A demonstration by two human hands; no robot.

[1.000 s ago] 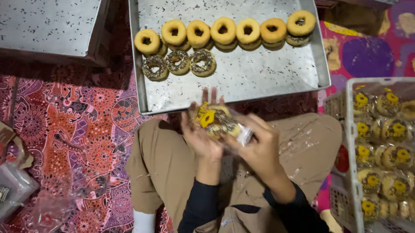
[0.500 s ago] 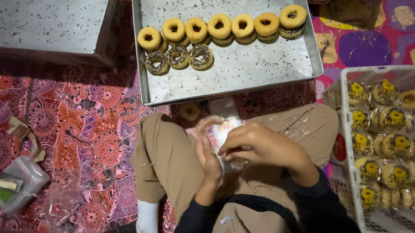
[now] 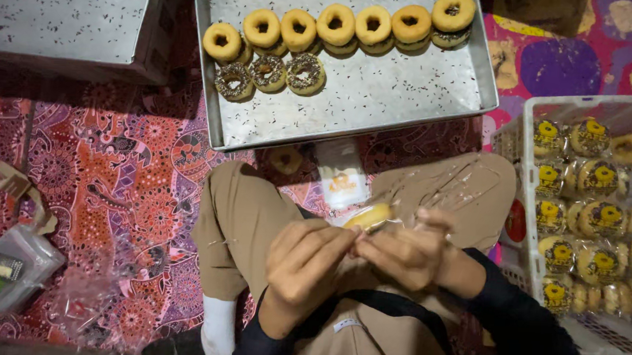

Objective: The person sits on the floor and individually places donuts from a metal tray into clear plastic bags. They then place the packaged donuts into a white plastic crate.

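My left hand (image 3: 303,261) and my right hand (image 3: 403,252) meet over my lap, both gripping a doughnut in a clear plastic wrapper (image 3: 370,217). The wrapper trails to the right above my right fingers. Just beyond them a stack of clear bags with an orange print (image 3: 341,179) lies between my knees, with one loose doughnut (image 3: 285,159) beside it. In front of me a metal tray (image 3: 379,94) carries a row of plain glazed doughnuts (image 3: 336,24) and three sprinkled ones (image 3: 270,72).
A white plastic crate (image 3: 613,342) at my right holds several wrapped doughnuts. A second metal tray (image 3: 55,15) sits at the upper left. A small clear box (image 3: 11,268) and crumpled plastic (image 3: 85,306) lie on the patterned cloth at the lower left.
My hands dropped from near the tray edge down onto my lap and turned the wrapped doughnut on its side; the stack of bags came into sight beyond them.
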